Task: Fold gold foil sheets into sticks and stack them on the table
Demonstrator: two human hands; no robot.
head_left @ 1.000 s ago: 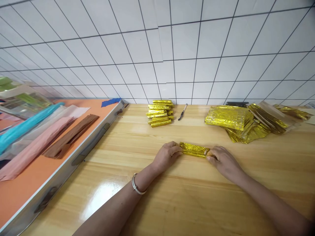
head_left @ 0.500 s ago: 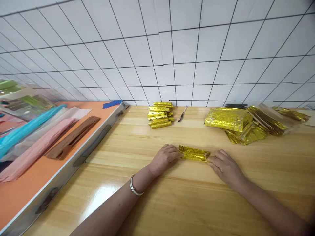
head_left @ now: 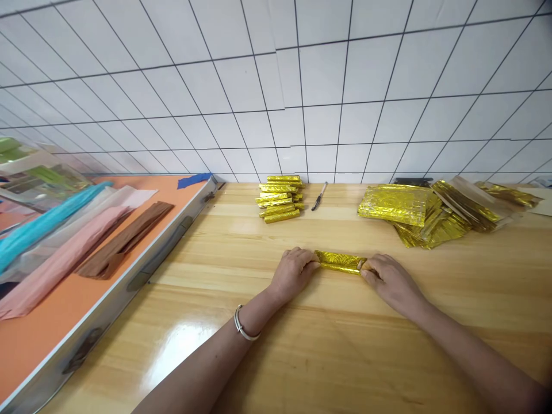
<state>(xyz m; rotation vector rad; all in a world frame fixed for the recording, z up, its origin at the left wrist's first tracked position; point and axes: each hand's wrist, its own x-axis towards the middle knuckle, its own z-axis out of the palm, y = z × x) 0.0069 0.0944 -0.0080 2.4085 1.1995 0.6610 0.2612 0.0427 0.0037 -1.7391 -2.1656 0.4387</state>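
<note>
A folded strip of gold foil paper lies on the wooden table in front of me. My left hand pinches its left end with fingers curled. My right hand pinches its right end the same way. A silver bangle sits on my left wrist. Behind, near the wall, stands a pile of several finished gold folded strips.
A pen lies beside the pile. A heap of flat gold foil sheets spreads at the back right. On the left, an orange board carries pink, brown and blue paper strips. A tiled wall closes the back.
Both hands stay on the ends of the gold strip. The strip looks a little narrower, and my fingers have shifted slightly along it.
</note>
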